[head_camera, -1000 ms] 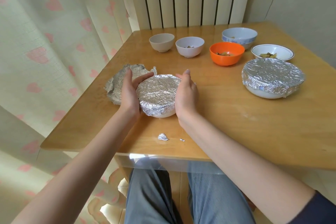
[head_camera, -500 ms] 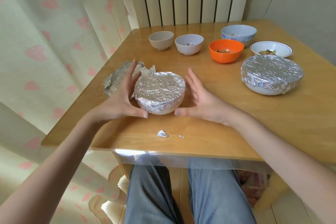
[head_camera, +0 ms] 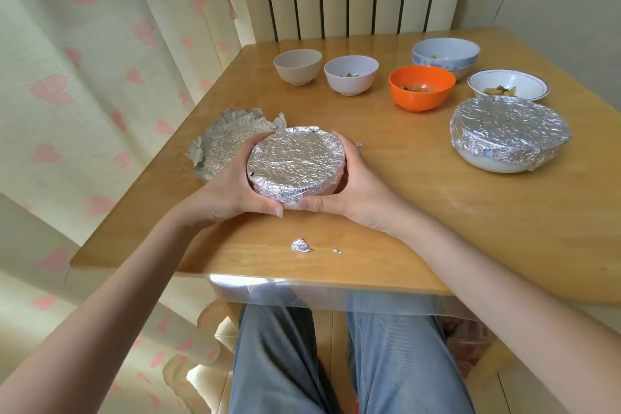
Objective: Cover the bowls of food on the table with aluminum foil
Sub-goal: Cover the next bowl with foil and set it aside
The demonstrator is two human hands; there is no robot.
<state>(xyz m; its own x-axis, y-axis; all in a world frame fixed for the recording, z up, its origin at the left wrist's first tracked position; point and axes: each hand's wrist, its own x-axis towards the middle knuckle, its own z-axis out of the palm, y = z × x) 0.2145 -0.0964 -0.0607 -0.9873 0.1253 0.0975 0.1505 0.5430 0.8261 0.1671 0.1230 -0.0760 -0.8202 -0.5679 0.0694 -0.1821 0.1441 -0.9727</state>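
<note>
Wooden table (head_camera: 437,212) by a heart-print curtain (head_camera: 84,77). Foil-covered bowl (head_camera: 295,165) sits near the front edge, between my hands. Left hand (head_camera: 232,191) grips its left side, right hand (head_camera: 353,195) its right, thumbs meeting at the near rim. Crumpled foil sheet (head_camera: 225,144) lies just left.

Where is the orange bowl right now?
In the head view, the orange bowl sits toward the table's far right, between the white bowl and rimmed dish, in front of the blue-patterned bowl.
</note>
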